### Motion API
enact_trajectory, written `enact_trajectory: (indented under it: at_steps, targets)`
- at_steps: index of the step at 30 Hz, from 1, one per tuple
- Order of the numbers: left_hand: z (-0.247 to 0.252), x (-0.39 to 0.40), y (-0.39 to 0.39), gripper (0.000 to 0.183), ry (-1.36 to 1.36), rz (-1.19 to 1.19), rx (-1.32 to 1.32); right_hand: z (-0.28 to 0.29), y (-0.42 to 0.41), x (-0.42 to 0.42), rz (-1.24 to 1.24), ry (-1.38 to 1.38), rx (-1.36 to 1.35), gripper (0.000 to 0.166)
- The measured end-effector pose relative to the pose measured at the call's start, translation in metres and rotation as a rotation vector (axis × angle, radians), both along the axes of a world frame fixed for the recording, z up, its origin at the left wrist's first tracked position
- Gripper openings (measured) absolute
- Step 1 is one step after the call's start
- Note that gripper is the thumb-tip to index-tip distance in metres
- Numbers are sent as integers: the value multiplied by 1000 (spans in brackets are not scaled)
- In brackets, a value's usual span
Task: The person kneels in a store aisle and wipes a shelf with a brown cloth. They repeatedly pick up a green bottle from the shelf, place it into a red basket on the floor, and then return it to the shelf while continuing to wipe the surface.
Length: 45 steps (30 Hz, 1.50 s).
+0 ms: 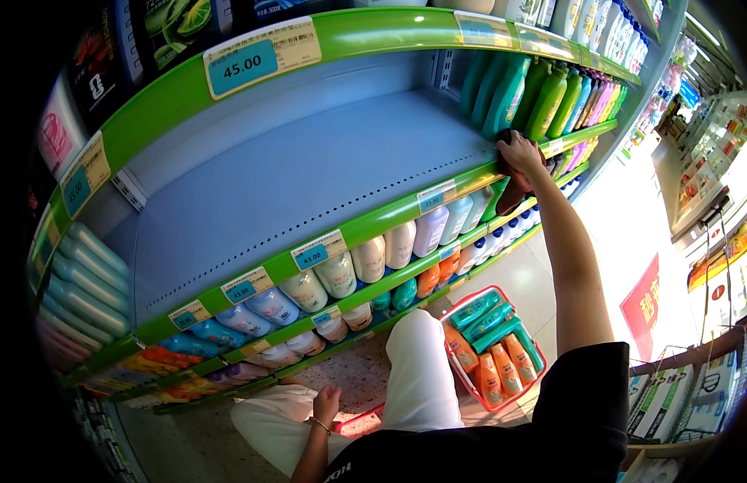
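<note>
My right hand (520,154) grips a dark brown cloth (513,196) at the green front edge of a blue-grey shelf (301,163). Part of the cloth lies on the shelf and the rest hangs over the edge. Just behind the hand stand teal bottles (507,96), with lime-green bottles (547,102) to their right. Low down, by my bent leg, my left hand (328,403) is curled closed, and nothing shows in it. A bracelet circles that wrist.
A red-rimmed basket (532,381) holding teal and orange bottles stands on the floor beside my knee. Lower shelves carry rows of bottles (337,275). Pale green bottles (86,284) line the shelf's left end. Price tags (318,250) run along the edges. Wire racks (705,386) stand at right.
</note>
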<state>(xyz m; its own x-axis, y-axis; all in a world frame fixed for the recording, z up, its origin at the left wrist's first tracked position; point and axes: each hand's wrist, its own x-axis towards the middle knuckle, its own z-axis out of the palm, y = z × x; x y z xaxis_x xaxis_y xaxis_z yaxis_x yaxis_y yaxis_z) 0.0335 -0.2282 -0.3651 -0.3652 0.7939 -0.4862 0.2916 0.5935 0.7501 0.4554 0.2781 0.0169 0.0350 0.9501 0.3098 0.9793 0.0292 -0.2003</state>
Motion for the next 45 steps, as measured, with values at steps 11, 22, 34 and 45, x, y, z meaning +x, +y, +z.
enact_trajectory:
  at_steps: [11, 22, 34, 45]
  targets:
    - [279, 66, 159, 20, 293, -387, 735, -5, -55, -23, 438, -158, 95, 46]
    - [386, 51, 230, 34, 984, -388, 1065, -1, -24, 7, 80, -12, 224, 36]
    - [357, 36, 253, 37, 1401, -256, 879, -4, -43, 0, 225, 64, 310, 36]
    - [350, 39, 258, 34, 1520, -180, 930, -21, -70, -39, 465, 314, 399, 29]
